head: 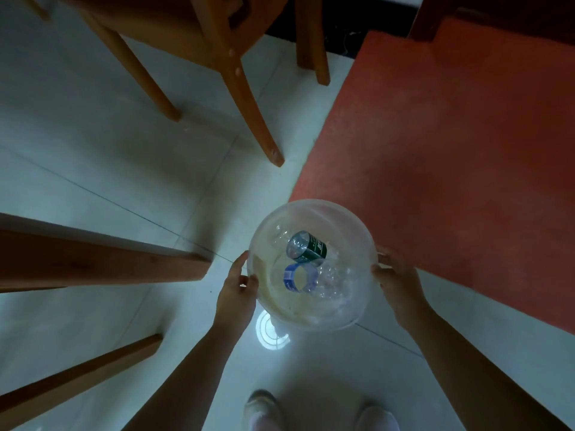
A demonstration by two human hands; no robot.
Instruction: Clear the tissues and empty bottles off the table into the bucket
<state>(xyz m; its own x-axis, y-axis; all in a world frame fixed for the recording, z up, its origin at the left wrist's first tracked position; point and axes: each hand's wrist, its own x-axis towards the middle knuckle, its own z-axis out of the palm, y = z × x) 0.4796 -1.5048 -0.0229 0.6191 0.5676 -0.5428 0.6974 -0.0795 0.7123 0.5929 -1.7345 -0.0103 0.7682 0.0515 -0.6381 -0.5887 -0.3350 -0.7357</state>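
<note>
**A:** Looking straight down now. The translucent bucket [311,204] sits centre frame, carried between both hands over the pale tiled floor [93,135].

**B:** And it's a proper grip. The left hand [238,284] is at nine o'clock on the bucket, thumb and fingers clasped against the wall. The right hand [395,281] is at three o'clock, fingers curled round the rim.

**A:** What's inside?

**B:** Two bottles, both lying on their sides. The green-label bottle [308,247] is toward twelve o'clock, and the blue-label bottle [300,278] lies just below it toward six, the pair touching or very nearly. Some clear crumpled plastic shows around them. There's no tissue I can pick out, as the murky wall hides plenty.

**A:** So how far along are we?

**B:** Two bottles are collected, that much shows. The red surface [451,150], running from twelve to three o'clock beyond the bucket, may be the table, and nothing lies on the part in view. Whether more is waiting out of shot, I cannot tell.

**A:** What else is around?

**B:** Wooden chair legs [249,104] at eleven, a wooden edge [93,262] at nine, and shoes [261,409] at six. My read is that this is late in the job, with the tissues unconfirmed.
</note>
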